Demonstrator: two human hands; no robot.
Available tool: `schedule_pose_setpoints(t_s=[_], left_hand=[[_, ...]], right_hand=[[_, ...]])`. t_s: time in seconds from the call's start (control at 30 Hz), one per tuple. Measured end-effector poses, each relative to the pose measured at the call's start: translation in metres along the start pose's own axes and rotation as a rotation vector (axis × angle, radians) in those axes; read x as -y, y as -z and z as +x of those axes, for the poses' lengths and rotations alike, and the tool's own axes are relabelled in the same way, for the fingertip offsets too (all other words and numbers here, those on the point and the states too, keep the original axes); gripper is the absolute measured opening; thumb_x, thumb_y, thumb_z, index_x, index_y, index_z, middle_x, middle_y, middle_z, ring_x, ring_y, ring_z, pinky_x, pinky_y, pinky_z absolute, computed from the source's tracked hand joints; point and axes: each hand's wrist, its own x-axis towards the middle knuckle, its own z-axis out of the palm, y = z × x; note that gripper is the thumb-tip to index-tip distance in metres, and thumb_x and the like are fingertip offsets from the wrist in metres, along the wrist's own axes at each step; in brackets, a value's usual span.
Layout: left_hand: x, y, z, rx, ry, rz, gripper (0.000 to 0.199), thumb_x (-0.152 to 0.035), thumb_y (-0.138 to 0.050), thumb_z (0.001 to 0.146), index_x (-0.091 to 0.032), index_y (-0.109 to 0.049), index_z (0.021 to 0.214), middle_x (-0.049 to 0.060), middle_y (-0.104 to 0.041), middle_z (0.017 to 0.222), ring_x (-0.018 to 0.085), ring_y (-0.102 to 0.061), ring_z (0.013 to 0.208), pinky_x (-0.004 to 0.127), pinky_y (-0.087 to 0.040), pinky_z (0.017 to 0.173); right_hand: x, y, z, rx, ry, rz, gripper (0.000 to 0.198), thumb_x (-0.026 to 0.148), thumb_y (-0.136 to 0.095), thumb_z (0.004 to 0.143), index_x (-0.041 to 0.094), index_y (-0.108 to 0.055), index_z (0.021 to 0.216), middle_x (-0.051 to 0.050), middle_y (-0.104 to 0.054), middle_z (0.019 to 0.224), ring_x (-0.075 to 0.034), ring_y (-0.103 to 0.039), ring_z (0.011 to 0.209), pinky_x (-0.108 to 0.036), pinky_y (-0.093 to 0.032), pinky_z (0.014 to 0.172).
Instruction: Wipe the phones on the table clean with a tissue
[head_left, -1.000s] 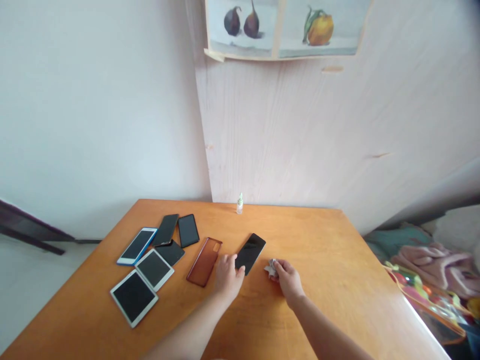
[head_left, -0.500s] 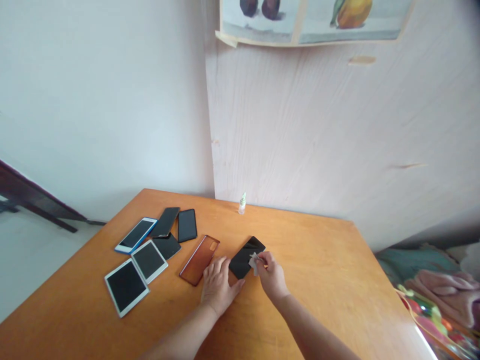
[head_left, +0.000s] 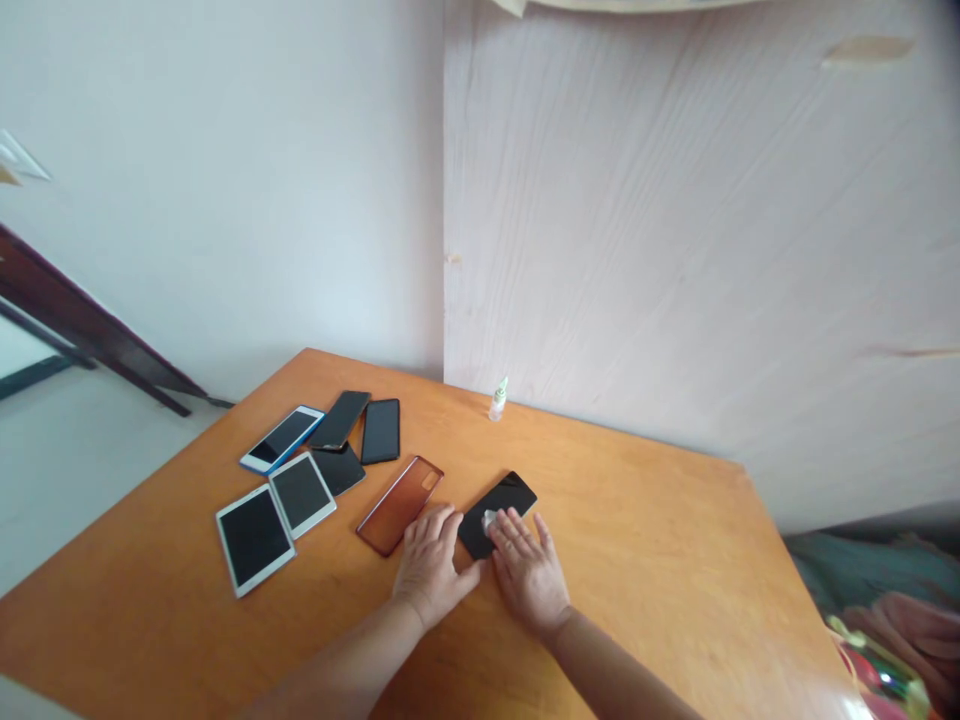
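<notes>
A black smartphone lies screen up on the wooden table, between my two hands. My right hand presses a small white wipe onto its screen with flat fingers; most of the wipe is hidden under them. At the phone's lower left edge rests my left hand, thumb and fingers apart, close against the phone; whether it grips the edge is unclear. Just left of that hand lies a clear brownish phone case, its near right corner close to the fingers.
On the table, several devices lie at the left: a white tablet, a smaller white one, a blue-edged phone and dark phones. A small clear bottle stands near the wall.
My right hand has gone from pinching the wipe near the phone's right edge to pressing it flat, further left on the screen. My left hand stays beside the phone. The view has shifted.
</notes>
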Motion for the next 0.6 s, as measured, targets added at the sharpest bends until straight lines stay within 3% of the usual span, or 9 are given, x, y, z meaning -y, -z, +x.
schedule_pose_setpoints(t_s=[0.13,0.17,0.3,0.37,0.5,0.53,0.6], left_hand=[[-0.001,0.001,0.001,-0.004,0.003,-0.005,0.062,-0.046,-0.07,0.074,-0.02,-0.053,0.128,0.012,-0.056,0.135,0.032,-0.049,0.127,0.05,-0.039,0.105],[-0.001,0.001,0.0,-0.002,0.006,-0.005,0.063,-0.046,-0.07,0.073,-0.02,-0.053,0.128,0.012,-0.055,0.135,0.032,-0.049,0.127,0.049,-0.039,0.105],[-0.001,0.001,0.0,0.02,0.019,-0.015,0.063,-0.046,-0.07,0.073,-0.019,-0.053,0.127,0.014,-0.055,0.135,0.032,-0.048,0.128,0.049,-0.038,0.106],[-0.002,0.001,0.0,0.025,0.027,-0.02,0.062,-0.046,-0.07,0.073,-0.019,-0.053,0.126,0.014,-0.055,0.135,0.032,-0.048,0.128,0.049,-0.037,0.106],[-0.004,0.004,0.001,0.027,0.043,-0.025,0.063,-0.044,-0.071,0.071,-0.02,-0.052,0.127,0.012,-0.055,0.135,0.032,-0.048,0.128,0.049,-0.037,0.107],[-0.005,0.004,0.001,0.03,0.045,-0.026,0.064,-0.043,-0.072,0.071,-0.02,-0.052,0.127,0.012,-0.055,0.135,0.032,-0.048,0.128,0.049,-0.037,0.107],[-0.004,0.004,0.001,0.038,0.05,-0.026,0.064,-0.044,-0.072,0.071,-0.02,-0.052,0.126,0.012,-0.056,0.135,0.032,-0.048,0.128,0.049,-0.037,0.107]], right_hand=[[-0.023,0.0,0.013,0.027,-0.206,-0.086,0.043,0.025,-0.033,0.103,0.018,-0.053,0.139,-0.011,-0.048,0.147,-0.026,-0.038,0.141,-0.053,-0.01,0.12],[-0.022,0.0,0.011,0.048,-0.172,-0.078,0.044,0.028,-0.033,0.103,0.018,-0.051,0.142,-0.011,-0.046,0.149,-0.025,-0.036,0.143,-0.052,-0.009,0.12],[-0.009,0.0,-0.002,0.172,0.179,0.035,0.048,0.039,-0.038,0.103,0.029,-0.038,0.15,-0.003,-0.041,0.153,-0.021,-0.03,0.145,-0.048,0.002,0.122],[-0.013,0.002,0.002,0.187,0.139,0.021,0.047,0.039,-0.036,0.104,0.03,-0.039,0.15,-0.003,-0.041,0.153,-0.021,-0.03,0.145,-0.05,0.005,0.121],[-0.027,0.004,0.017,0.139,-0.197,-0.098,0.048,0.034,-0.031,0.104,0.021,-0.041,0.149,-0.009,-0.038,0.154,-0.026,-0.028,0.146,-0.057,0.002,0.119],[-0.026,0.004,0.018,0.144,-0.182,-0.093,0.048,0.035,-0.031,0.104,0.02,-0.041,0.149,-0.009,-0.037,0.154,-0.026,-0.028,0.146,-0.057,0.002,0.12],[-0.018,0.003,0.013,0.182,-0.007,-0.03,0.049,0.04,-0.034,0.104,0.024,-0.038,0.15,-0.006,-0.037,0.155,-0.023,-0.027,0.147,-0.053,0.005,0.121]])
